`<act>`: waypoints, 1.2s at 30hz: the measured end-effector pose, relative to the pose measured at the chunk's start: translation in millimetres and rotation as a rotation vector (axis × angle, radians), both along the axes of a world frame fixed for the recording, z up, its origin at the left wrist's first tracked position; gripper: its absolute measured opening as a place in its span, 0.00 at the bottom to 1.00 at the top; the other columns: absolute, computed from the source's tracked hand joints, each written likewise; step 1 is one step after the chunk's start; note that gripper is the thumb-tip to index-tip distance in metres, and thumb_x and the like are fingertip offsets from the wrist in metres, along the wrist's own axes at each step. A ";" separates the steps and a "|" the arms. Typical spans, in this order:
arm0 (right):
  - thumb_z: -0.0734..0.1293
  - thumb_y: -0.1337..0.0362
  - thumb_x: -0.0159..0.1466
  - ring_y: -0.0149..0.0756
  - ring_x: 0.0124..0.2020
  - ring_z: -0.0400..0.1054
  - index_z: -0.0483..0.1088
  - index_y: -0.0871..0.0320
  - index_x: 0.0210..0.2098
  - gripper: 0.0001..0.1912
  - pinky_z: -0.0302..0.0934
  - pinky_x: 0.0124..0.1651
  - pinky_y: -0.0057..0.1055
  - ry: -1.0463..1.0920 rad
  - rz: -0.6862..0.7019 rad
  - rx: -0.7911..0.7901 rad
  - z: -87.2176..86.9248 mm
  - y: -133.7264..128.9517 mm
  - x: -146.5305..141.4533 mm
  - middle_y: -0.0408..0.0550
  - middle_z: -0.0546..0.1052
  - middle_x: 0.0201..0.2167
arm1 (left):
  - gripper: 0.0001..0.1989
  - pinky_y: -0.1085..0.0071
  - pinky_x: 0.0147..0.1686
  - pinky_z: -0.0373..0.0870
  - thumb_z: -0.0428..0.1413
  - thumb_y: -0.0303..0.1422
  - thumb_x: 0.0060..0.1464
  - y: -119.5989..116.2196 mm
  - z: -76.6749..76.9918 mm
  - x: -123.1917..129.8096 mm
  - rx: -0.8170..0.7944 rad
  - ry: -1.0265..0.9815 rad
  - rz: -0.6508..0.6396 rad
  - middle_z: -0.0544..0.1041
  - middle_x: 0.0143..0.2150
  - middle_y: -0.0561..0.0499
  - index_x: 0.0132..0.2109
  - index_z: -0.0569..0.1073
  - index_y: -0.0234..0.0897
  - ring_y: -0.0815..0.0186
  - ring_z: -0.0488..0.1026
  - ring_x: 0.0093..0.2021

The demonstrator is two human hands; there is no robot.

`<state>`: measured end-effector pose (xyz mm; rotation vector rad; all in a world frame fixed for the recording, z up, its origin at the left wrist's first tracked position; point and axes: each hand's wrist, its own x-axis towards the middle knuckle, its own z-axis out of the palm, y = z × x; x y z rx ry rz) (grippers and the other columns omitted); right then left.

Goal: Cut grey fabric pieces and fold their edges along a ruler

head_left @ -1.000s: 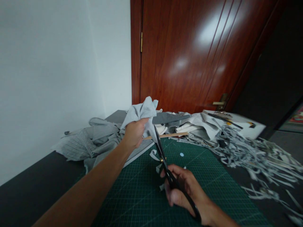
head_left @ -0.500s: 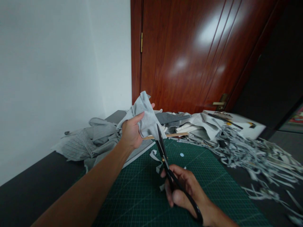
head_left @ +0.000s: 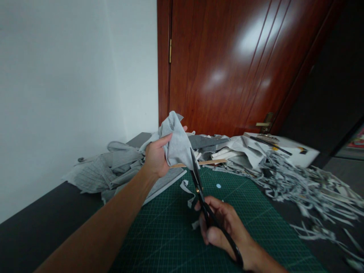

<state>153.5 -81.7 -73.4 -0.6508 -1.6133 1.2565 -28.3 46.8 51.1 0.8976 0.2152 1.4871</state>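
Pale grey cloth [head_left: 179,146], creased and bunched, held up above the far end of a green cutting mat [head_left: 159,235]
The left hand [head_left: 157,157] pinches the cloth, thumb across its front; the right hand [head_left: 223,223] is closed around the black handles of scissors [head_left: 198,190], their blades at the cloth's lower right edge.

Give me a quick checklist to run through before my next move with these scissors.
1. Left grip holding the gray cloth: ok, thumb on the near face.
2. Right grip on the scissors: ok, around the handles.
3. Blades at the cloth's right edge: ok, overlapping it in view.
4. Fingers behind the cloth clear of the blades: cannot tell, mostly hidden.
5. Cutting mat free of scraps: not ok, a curled scrap lies there.
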 end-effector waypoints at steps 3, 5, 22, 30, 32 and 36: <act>0.75 0.39 0.61 0.30 0.27 0.62 0.70 0.55 0.50 0.31 0.55 0.31 0.28 -0.011 -0.006 -0.001 -0.1 0.0 1.4 0.39 0.71 0.27 | 0.27 0.52 0.58 0.76 0.57 0.23 0.59 1.6 -1.0 0.8 -0.006 0.002 0.019 0.85 0.52 0.40 0.66 0.73 0.29 0.48 0.81 0.56; 0.76 0.39 0.61 0.31 0.27 0.62 0.70 0.55 0.50 0.32 0.55 0.30 0.28 -0.011 -0.013 0.002 -0.9 0.7 1.9 0.39 0.70 0.28 | 0.27 0.52 0.59 0.76 0.57 0.22 0.57 2.6 -2.4 1.8 0.004 0.007 0.043 0.85 0.50 0.40 0.64 0.74 0.29 0.48 0.81 0.56; 0.74 0.39 0.62 0.31 0.26 0.59 0.69 0.56 0.50 0.31 0.54 0.30 0.29 -0.045 -0.053 -0.010 1.2 1.4 -0.3 0.39 0.67 0.28 | 0.25 0.51 0.59 0.76 0.66 0.27 0.50 3.9 -5.5 4.9 0.070 0.013 0.125 0.86 0.48 0.41 0.57 0.81 0.31 0.44 0.80 0.57; 0.75 0.38 0.61 0.29 0.25 0.57 0.69 0.57 0.49 0.31 0.52 0.28 0.27 -0.044 -0.052 -0.029 2.2 1.3 -2.7 0.37 0.66 0.27 | 0.27 0.52 0.60 0.76 0.66 0.28 0.50 3.4 -5.1 5.9 0.071 -0.003 0.139 0.86 0.48 0.42 0.59 0.80 0.30 0.45 0.80 0.57; 0.74 0.38 0.61 0.29 0.24 0.57 0.70 0.56 0.48 0.31 0.52 0.27 0.27 -0.044 -0.051 -0.031 2.7 0.9 -3.5 0.37 0.65 0.26 | 0.27 0.52 0.60 0.76 0.67 0.28 0.50 2.8 -4.6 6.2 0.070 -0.009 0.144 0.86 0.49 0.42 0.59 0.80 0.31 0.45 0.80 0.57; 0.74 0.39 0.62 0.28 0.23 0.58 0.69 0.56 0.47 0.30 0.53 0.27 0.26 -0.041 -0.062 -0.020 2.6 0.6 -4.7 0.37 0.67 0.26 | 0.27 0.53 0.60 0.76 0.67 0.28 0.49 2.0 -3.9 6.2 0.069 -0.011 0.145 0.86 0.48 0.42 0.58 0.81 0.31 0.44 0.78 0.59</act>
